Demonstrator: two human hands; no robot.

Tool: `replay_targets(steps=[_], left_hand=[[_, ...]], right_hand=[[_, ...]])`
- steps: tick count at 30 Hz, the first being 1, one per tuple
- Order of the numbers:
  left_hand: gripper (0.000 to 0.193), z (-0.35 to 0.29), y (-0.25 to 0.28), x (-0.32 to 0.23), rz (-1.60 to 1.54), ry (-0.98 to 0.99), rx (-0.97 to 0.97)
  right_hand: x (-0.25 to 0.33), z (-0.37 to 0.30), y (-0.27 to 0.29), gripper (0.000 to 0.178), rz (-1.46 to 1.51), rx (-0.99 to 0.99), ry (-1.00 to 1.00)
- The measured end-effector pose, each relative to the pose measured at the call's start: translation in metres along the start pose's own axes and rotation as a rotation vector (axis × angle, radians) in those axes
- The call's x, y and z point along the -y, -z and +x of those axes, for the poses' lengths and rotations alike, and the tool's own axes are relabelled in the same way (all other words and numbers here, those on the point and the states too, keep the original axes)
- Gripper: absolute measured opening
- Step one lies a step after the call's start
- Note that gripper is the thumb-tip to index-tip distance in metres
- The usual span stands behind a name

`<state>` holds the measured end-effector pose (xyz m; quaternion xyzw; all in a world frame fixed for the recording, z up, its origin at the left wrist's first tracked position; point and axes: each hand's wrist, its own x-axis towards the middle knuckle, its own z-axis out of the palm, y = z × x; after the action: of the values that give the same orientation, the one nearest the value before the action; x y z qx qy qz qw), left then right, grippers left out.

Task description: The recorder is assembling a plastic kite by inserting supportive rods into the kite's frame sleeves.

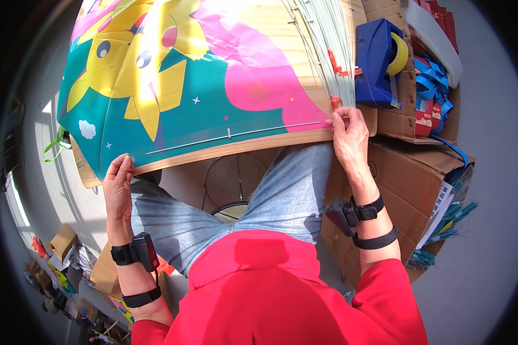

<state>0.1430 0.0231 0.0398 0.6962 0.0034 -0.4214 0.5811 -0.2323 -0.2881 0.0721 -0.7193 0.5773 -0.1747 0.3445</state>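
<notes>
A glossy printed plastic sheet (172, 127), teal and pink with yellow cartoon figures, lies over the wooden board (259, 142) in front of me. A thin white rod (198, 141) with a small white piece at its middle runs along the sheet's near edge. My left hand (118, 179) pinches the near left edge of the sheet between thumb and fingers. At the other end, my right hand (351, 138) is closed in a pinch at the sheet's right corner, beside the rod's end; its fingertips partly hide what they grip.
A bundle of thin pale rods (328, 43) with red ties lies on the board's right side. Beyond it stand a blue tape dispenser (376, 63) with yellow tape and open cardboard boxes (406, 190). Green ribbon (54, 144) hangs at the left. My legs are under the board's near edge.
</notes>
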Motion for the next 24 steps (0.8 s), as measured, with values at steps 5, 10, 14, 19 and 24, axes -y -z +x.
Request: replay_targets(steps=[5,10,14,19,24], left_hand=[[0.021,0.0,0.0,0.001,0.0,0.002,0.001],[0.023,-0.003,0.0,-0.001,0.008,-0.003,-0.002],[0.021,-0.01,-0.006,-0.007,0.037,-0.016,-0.017],[0.018,-0.009,-0.023,-0.008,0.041,-0.023,-0.029],[0.018,-0.012,-0.019,-0.01,0.035,-0.013,-0.063]], right_hand=[[0.005,-0.004,0.003,0.014,-0.044,0.019,-0.093],[0.003,-0.002,0.002,0.018,-0.015,0.039,-0.147],[-0.002,-0.003,0.001,0.018,-0.026,0.063,-0.145],[-0.011,-0.003,0.011,0.017,-0.032,0.053,-0.181],[-0.015,0.0,0.006,0.016,0.03,0.089,-0.17]])
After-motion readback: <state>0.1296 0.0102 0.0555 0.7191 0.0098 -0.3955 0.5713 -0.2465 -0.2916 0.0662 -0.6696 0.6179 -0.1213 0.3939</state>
